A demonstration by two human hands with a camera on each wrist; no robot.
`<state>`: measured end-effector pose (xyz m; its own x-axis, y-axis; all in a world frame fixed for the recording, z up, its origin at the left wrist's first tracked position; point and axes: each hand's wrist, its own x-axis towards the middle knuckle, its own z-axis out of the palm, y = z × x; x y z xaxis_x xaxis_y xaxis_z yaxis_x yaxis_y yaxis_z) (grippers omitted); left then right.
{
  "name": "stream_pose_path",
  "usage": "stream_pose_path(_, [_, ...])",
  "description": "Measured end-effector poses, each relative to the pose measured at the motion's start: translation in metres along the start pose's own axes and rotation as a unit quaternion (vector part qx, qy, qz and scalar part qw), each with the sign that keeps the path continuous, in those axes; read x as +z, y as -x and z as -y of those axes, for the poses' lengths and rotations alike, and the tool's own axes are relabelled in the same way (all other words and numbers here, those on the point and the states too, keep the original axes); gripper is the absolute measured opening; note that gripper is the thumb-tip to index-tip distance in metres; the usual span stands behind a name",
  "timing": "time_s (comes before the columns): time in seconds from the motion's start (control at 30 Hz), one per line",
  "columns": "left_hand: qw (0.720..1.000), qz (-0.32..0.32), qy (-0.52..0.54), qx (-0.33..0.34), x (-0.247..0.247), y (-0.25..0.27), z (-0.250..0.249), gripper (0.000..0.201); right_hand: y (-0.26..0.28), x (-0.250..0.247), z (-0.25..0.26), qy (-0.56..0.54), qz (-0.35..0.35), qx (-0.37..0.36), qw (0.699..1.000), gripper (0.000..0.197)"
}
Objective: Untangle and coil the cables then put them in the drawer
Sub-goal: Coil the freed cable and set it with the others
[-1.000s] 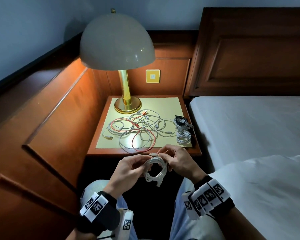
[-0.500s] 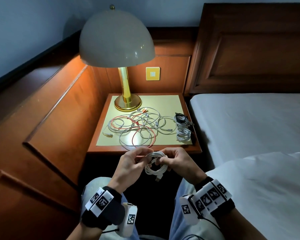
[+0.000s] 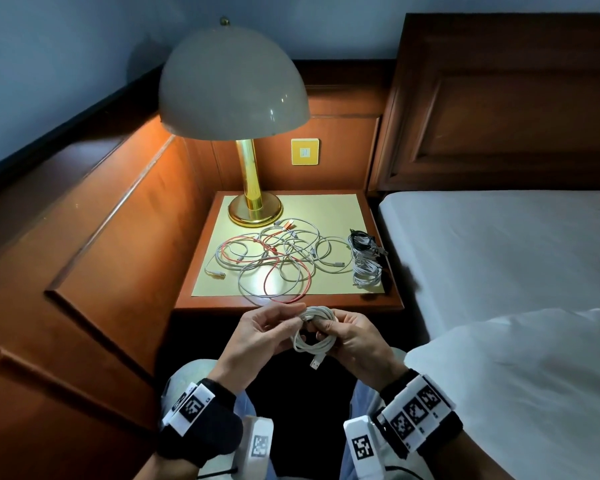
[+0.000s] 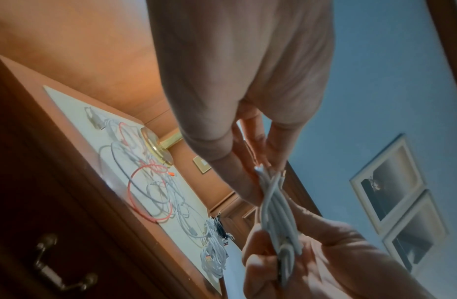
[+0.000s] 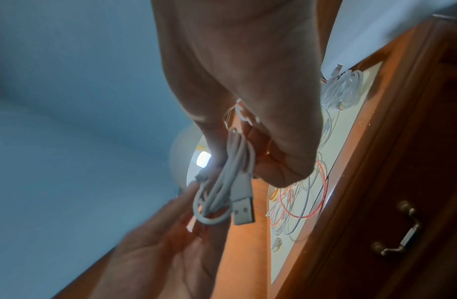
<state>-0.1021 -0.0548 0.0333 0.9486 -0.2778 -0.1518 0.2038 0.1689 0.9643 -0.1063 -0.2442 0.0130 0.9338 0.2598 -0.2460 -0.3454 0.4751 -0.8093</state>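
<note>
Both hands hold one white cable coil (image 3: pixel 314 336) just in front of the nightstand's front edge. My right hand (image 3: pixel 347 336) grips the coil's right side, fingers curled round the loops (image 5: pixel 232 168). My left hand (image 3: pixel 267 332) pinches the coil's top at its fingertips (image 4: pixel 263 172). A USB plug (image 3: pixel 316 362) hangs from the coil's bottom, large in the right wrist view (image 5: pixel 244 211). A tangle of white and red cables (image 3: pixel 274 261) lies on the nightstand top (image 3: pixel 291 209). The drawer front with its metal handle (image 5: pixel 399 230) is shut below.
A brass lamp (image 3: pixel 253 206) stands at the nightstand's back left. Two coiled bundles, one dark (image 3: pixel 362 242) and one white (image 3: pixel 366 273), lie at its right edge. The bed (image 3: pixel 499 254) is on the right, wood panelling (image 3: pixel 118 237) on the left.
The hands have stayed in place in front of the nightstand. The coil has been drawn tighter, and the USB plug now hangs free below it.
</note>
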Motion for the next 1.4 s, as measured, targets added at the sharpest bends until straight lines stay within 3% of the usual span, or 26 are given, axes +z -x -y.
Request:
stream_pose_path(0.13, [0.997,0.018,-0.077,0.020,-0.001,0.000,-0.002,0.036,-0.005,-0.003,-0.005,0.040,-0.019,-0.030,0.999,0.020])
stream_pose_path(0.4, [0.996,0.022,-0.066,0.047,0.006,-0.004,0.012,0.041,-0.006,-0.012,0.008,0.202,-0.036,-0.073,0.976,0.011])
stream_pose_path(0.6, [0.997,0.002,-0.061,0.055,0.010,-0.005,0.017,0.045,-0.005,-0.017,0.005,0.278,-0.043,-0.084,0.956,0.021])
stream_pose_path(0.67, [0.997,-0.002,-0.053,0.054,0.008,-0.007,0.015,0.043,-0.004,-0.017,0.007,0.267,-0.061,-0.088,0.958,0.025])
stream_pose_path(0.8, [0.997,-0.018,-0.048,0.052,0.005,-0.011,0.011,0.036,0.000,-0.019,0.010,0.242,-0.033,-0.088,0.966,0.042])
stream_pose_path(1.0, [0.998,-0.047,-0.028,0.031,0.003,-0.019,0.010,0.037,0.003,-0.037,0.010,0.299,-0.022,-0.114,0.947,0.071])
stream_pose_path(1.13, [0.999,-0.036,-0.008,0.011,0.017,-0.032,0.009,0.034,0.000,-0.048,0.013,0.377,-0.044,-0.130,0.916,0.074])
stream_pose_path(1.23, [1.000,-0.011,-0.012,-0.012,0.027,-0.050,0.010,0.042,-0.006,-0.060,0.020,0.355,-0.070,-0.125,0.924,0.076])
stream_pose_path(1.4, [0.996,0.041,-0.046,-0.069,0.046,-0.093,0.002,0.048,-0.026,-0.091,0.044,0.324,-0.112,-0.103,0.934,0.062])
